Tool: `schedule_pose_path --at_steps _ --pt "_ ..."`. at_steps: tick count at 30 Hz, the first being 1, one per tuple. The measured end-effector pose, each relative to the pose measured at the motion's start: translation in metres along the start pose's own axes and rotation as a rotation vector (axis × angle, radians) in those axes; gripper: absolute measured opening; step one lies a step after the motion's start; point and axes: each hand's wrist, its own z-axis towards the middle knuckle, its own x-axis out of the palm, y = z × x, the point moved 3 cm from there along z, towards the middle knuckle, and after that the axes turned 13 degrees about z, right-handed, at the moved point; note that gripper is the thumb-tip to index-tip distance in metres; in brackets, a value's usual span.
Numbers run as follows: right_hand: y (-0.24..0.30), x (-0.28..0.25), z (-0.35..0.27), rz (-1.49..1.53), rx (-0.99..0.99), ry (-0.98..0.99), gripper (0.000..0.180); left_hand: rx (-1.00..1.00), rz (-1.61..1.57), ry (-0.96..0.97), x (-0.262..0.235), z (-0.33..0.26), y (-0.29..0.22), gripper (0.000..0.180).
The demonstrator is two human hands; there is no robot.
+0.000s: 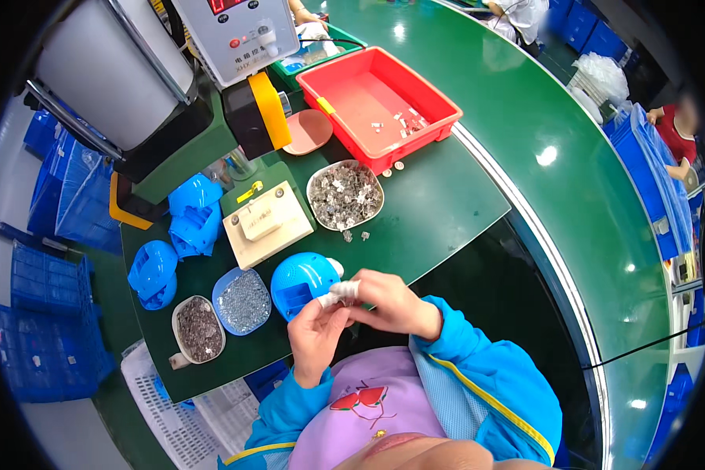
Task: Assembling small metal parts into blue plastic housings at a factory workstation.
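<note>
My left hand and my right hand meet in front of my chest, with fingertips pinched together. White wraps cover some of the fingertips. Whatever lies between them is too small and hidden to name. Just beyond the fingers, a rounded blue plastic shell with a square opening rests on the green table. To its left sits a blue bowl of small clear or silvery pieces. A white dish of small dark metal parts stands farther left. Another white bowl heaped with small metal parts is behind the shell.
A machine with a control box stands at the back left, a cream fixture block before it. More blue shells lie left. A red tray with a few small pieces is at the back. A green conveyor curves along the right.
</note>
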Motion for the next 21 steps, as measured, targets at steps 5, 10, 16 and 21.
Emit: schedule_pose_path --at_steps 5,10,16,21 --pt "0.011 -0.003 0.003 -0.247 -0.077 0.076 0.030 -0.135 -0.124 0.121 0.003 0.014 0.010 0.025" --pt "0.003 -0.009 -0.002 -0.305 -0.085 0.092 0.031 -0.072 0.009 0.164 0.009 0.022 0.013 0.023" --pt "0.003 -0.020 0.006 -0.310 -0.149 0.184 0.036 -0.074 0.023 0.077 0.010 0.029 0.013 0.018" --pt "-0.001 -0.022 0.008 -0.392 -0.164 0.162 0.040 0.101 0.321 -0.026 0.013 0.033 0.013 0.015"
